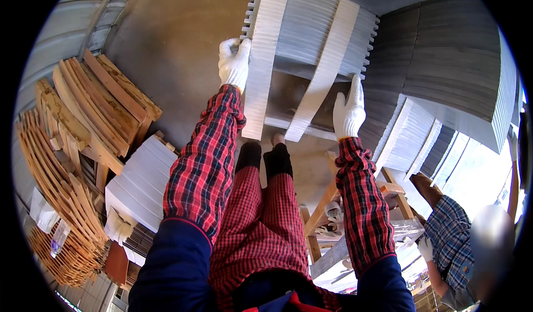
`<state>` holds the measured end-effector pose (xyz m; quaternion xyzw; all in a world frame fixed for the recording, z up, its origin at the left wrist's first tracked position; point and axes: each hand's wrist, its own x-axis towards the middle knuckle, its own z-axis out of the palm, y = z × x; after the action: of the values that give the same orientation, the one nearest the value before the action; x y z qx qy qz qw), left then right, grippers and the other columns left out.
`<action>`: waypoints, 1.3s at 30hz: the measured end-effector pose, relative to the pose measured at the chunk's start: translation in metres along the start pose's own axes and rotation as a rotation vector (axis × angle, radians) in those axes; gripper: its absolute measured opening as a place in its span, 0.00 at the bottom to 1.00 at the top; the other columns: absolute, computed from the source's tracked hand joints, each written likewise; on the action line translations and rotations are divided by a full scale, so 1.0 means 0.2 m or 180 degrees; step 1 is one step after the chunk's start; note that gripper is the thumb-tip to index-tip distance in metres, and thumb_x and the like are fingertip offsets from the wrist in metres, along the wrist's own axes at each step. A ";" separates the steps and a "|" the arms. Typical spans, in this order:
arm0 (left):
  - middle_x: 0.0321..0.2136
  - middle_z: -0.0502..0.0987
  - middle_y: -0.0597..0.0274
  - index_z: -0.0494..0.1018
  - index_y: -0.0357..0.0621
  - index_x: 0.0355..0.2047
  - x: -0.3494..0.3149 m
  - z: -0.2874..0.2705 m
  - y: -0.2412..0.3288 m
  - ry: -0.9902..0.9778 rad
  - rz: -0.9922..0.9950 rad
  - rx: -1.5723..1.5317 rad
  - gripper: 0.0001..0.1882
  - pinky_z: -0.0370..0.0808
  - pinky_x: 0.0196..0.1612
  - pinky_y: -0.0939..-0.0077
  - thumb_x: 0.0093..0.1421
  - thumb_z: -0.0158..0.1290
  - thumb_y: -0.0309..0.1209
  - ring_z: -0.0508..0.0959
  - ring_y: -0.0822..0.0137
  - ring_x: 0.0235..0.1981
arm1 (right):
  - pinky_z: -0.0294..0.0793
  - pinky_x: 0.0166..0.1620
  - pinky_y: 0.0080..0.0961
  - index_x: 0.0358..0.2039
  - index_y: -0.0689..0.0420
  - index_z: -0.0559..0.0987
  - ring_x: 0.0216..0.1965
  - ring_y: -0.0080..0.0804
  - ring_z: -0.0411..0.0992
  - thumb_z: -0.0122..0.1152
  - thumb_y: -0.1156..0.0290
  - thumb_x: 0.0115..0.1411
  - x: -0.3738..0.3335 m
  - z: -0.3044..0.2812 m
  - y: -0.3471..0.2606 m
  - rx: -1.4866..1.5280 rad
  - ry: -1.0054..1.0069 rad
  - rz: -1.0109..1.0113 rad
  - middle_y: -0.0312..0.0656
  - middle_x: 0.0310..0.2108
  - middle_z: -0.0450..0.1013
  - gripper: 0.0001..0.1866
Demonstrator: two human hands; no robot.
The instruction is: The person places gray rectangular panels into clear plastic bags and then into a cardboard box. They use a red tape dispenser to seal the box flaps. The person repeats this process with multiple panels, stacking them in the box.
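Several grey slats (pixel 311 20) lie side by side in a panel ahead of me, their ends uneven on both sides. Two pale strips, a left strip (pixel 260 84) and a right strip (pixel 319 79), cross over them and reach toward my feet. White knit gloves cover both hands. My left hand (pixel 233 65) is at the left end of the nearest slat, its fingers curled around that end. My right hand (pixel 350 112) has straight fingers against the slat's right end, with the thumb spread apart. Part of each hand's contact is hidden.
Large stacks of grey slats (pixel 444 56) stand close on the right. Curved wooden pieces (pixel 100 106) and a grey panelled block (pixel 141 176) are on the left. A wooden stand (pixel 322 212) sits near my right leg. Another person in a plaid shirt (pixel 449 234) is at the lower right.
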<state>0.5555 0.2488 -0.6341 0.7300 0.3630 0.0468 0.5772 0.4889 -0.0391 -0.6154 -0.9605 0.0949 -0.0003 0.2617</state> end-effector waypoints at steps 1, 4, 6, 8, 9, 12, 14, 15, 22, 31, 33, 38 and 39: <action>0.36 0.80 0.60 0.74 0.42 0.45 -0.01 0.00 0.01 -0.0042 0.0000 -0.0032 0.21 0.76 0.44 0.69 0.60 0.63 0.44 0.79 0.66 0.36 | 0.67 0.64 0.36 0.68 0.56 0.65 0.64 0.48 0.66 0.57 0.70 0.62 0.00 0.00 0.01 -0.0032 0.0040 -0.0032 0.51 0.65 0.66 0.32; 0.35 0.80 0.61 0.74 0.42 0.44 -0.02 -0.01 0.06 -0.0117 -0.0110 0.0019 0.20 0.76 0.43 0.69 0.62 0.62 0.44 0.78 0.66 0.35 | 0.69 0.63 0.36 0.66 0.57 0.67 0.63 0.47 0.68 0.57 0.71 0.62 -0.03 0.00 0.01 -0.0012 0.0100 -0.0035 0.51 0.64 0.67 0.31; 0.35 0.80 0.62 0.74 0.42 0.44 -0.03 0.00 0.02 -0.0008 -0.0062 0.0345 0.20 0.75 0.43 0.69 0.63 0.60 0.46 0.78 0.67 0.36 | 0.70 0.61 0.36 0.65 0.57 0.68 0.61 0.48 0.69 0.59 0.71 0.61 -0.10 0.01 0.02 0.0080 0.0223 -0.0082 0.50 0.64 0.67 0.30; 0.37 0.80 0.62 0.75 0.42 0.44 -0.08 0.01 0.02 0.0054 -0.0128 0.0474 0.22 0.74 0.47 0.70 0.65 0.57 0.49 0.77 0.69 0.40 | 0.70 0.62 0.37 0.66 0.57 0.68 0.61 0.49 0.69 0.60 0.72 0.60 -0.21 -0.01 0.02 0.0184 0.0128 0.0003 0.50 0.63 0.67 0.31; 0.37 0.80 0.62 0.76 0.42 0.44 -0.08 0.00 -0.03 0.0070 -0.0156 0.0188 0.22 0.73 0.48 0.70 0.66 0.56 0.49 0.77 0.69 0.41 | 0.70 0.62 0.37 0.66 0.57 0.67 0.61 0.49 0.69 0.60 0.72 0.60 -0.23 -0.02 0.02 0.0236 0.0068 0.0042 0.50 0.63 0.68 0.32; 0.41 0.79 0.60 0.77 0.43 0.46 -0.10 -0.02 -0.11 -0.0075 -0.0358 -0.0365 0.20 0.71 0.51 0.72 0.67 0.55 0.47 0.76 0.69 0.44 | 0.70 0.60 0.41 0.56 0.57 0.74 0.58 0.51 0.70 0.65 0.71 0.55 -0.18 -0.05 0.01 -0.0348 0.0307 -0.0432 0.50 0.58 0.71 0.26; 0.44 0.79 0.61 0.76 0.44 0.48 -0.09 -0.08 -0.16 -0.0476 -0.0490 -0.0337 0.19 0.71 0.52 0.73 0.68 0.54 0.46 0.75 0.69 0.45 | 0.72 0.55 0.45 0.42 0.59 0.77 0.55 0.49 0.71 0.68 0.70 0.49 -0.05 -0.10 -0.01 -0.0672 0.0200 -0.0969 0.52 0.52 0.73 0.18; 0.45 0.79 0.61 0.76 0.44 0.49 -0.09 -0.11 -0.19 -0.0670 -0.0557 -0.0321 0.19 0.71 0.52 0.73 0.68 0.53 0.45 0.75 0.70 0.46 | 0.74 0.53 0.45 0.38 0.60 0.78 0.52 0.50 0.74 0.68 0.68 0.50 0.03 -0.13 -0.04 -0.0797 -0.0331 -0.1208 0.53 0.49 0.75 0.15; 0.60 0.72 0.57 0.67 0.49 0.64 -0.33 -0.29 -0.28 -0.0743 -0.1000 0.0105 0.29 0.63 0.64 0.70 0.69 0.50 0.49 0.70 0.62 0.61 | 0.80 0.38 0.42 0.33 0.59 0.85 0.36 0.48 0.81 0.57 0.66 0.58 -0.01 0.01 -0.03 -0.1742 -0.3070 -0.1470 0.53 0.36 0.81 0.12; 0.71 0.55 0.49 0.48 0.40 0.72 -0.53 -0.61 -0.35 -0.1143 -0.1728 -0.0836 0.44 0.58 0.70 0.56 0.70 0.40 0.60 0.58 0.52 0.71 | 0.81 0.36 0.42 0.31 0.59 0.85 0.32 0.51 0.81 0.58 0.69 0.56 -0.18 -0.18 -0.21 -0.1459 -0.3054 -0.1349 0.53 0.30 0.81 0.10; 0.72 0.53 0.46 0.48 0.38 0.72 -0.62 -0.72 -0.40 -0.1429 -0.2023 -0.0767 0.45 0.56 0.71 0.55 0.70 0.38 0.61 0.56 0.50 0.71 | 0.80 0.36 0.43 0.31 0.60 0.85 0.33 0.51 0.81 0.57 0.67 0.57 -0.31 -0.32 -0.22 -0.1448 -0.2927 -0.1318 0.53 0.29 0.81 0.12; 0.72 0.51 0.46 0.47 0.36 0.72 -0.94 -0.87 -0.38 -0.2197 -0.2737 -0.0451 0.46 0.56 0.70 0.53 0.70 0.39 0.61 0.56 0.48 0.71 | 0.79 0.37 0.45 0.34 0.57 0.83 0.32 0.53 0.80 0.56 0.66 0.57 -0.73 -0.89 -0.36 -0.1014 -0.2852 -0.0405 0.52 0.27 0.79 0.11; 0.70 0.58 0.50 0.54 0.40 0.70 -1.02 -0.87 -0.38 -0.2187 -0.2930 -0.0310 0.41 0.62 0.67 0.54 0.70 0.38 0.60 0.62 0.50 0.67 | 0.79 0.37 0.45 0.34 0.56 0.83 0.32 0.53 0.80 0.56 0.66 0.57 -0.82 -1.00 -0.36 -0.0946 -0.2909 -0.0184 0.52 0.27 0.79 0.11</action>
<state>0.2850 0.2766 -0.5725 0.4427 0.4324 -0.4324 0.6559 0.3320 -0.0485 -0.3991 -0.8915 -0.0575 0.4282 0.1364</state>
